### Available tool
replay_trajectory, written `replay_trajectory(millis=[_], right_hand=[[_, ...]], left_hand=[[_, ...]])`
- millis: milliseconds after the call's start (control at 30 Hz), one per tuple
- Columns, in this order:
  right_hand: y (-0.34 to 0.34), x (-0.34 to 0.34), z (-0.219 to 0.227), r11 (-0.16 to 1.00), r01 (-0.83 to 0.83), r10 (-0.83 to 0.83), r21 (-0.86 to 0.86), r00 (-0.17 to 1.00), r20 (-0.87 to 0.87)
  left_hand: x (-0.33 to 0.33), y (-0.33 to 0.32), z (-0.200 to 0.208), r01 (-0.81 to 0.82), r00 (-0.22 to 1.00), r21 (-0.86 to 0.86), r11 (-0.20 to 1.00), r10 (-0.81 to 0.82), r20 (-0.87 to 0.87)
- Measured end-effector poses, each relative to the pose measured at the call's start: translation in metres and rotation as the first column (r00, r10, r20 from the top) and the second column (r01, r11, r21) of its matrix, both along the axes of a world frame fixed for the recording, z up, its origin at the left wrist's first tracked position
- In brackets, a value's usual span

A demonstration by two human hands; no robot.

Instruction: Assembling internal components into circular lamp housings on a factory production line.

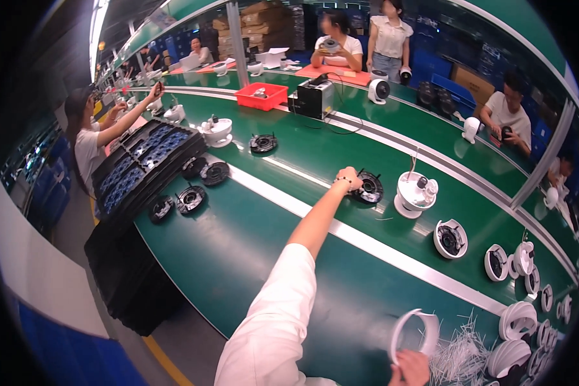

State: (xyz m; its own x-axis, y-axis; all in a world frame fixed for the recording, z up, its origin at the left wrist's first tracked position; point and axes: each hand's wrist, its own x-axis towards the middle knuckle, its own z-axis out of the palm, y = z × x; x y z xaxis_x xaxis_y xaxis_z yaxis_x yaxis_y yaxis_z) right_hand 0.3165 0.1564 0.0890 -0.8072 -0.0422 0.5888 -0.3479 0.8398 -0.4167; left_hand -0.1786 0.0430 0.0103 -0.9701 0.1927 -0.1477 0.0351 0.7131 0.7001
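Left, we see a black tray (145, 168), its blue-tinted contents unclear; far centre, a red bin (275, 103) holding pale pieces. On the belt (315, 145), our left hand (348, 177) touches a black disc (370, 187), grip unclear; near right, our right hand (410, 368) clasps a white ring (430, 331) by white strips (460, 354).

Left arm extended far forward from the lower edge, nearly straight and slanting rightward. White sleeve (273, 309) ended partway along the arm; forearm (320, 222) was bare below it. Dark band (346, 183) encircled the wrist. Left hand (349, 176) was back-up, fingers curled downward, tips hidden. Right hand (410, 368) sat low at the lower right, well apart from the left, fingers bent in a grip; right forearm lay out of frame.
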Motion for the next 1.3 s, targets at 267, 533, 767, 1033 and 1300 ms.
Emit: replay_trajectory(millis=[267,533,767,1033,1300], right_hand=[[-0.027,-0.002,-0.027,0.977,-0.208,0.212,-0.043,0.961,0.176],[-0.048,-0.025,0.010,0.955,-0.087,0.053,0.285,0.991,0.126],[-0.035,-0.037,-0.040,0.962,0.040,-0.190,0.272,0.811,0.554],[-0.037,-0.053,-0.041,0.994,0.016,-0.083,0.109,0.764,0.639],[-0.029,-0.067,-0.050,0.823,0.232,-0.041,-0.519,0.934,0.354]], left_hand=[[0.067,-0.027,-0.026,-0.243,0.969,0.716,0.655,0.140,0.201],[0.203,-0.071,-0.036,-0.167,0.960,0.892,0.421,-0.136,0.244],[0.266,-0.062,-0.041,-0.001,0.955,0.953,0.302,-0.283,0.091],[0.272,-0.071,-0.036,0.033,0.947,0.944,0.329,-0.311,0.075],[0.270,-0.068,-0.047,0.090,0.979,0.981,0.174,-0.198,-0.055]])
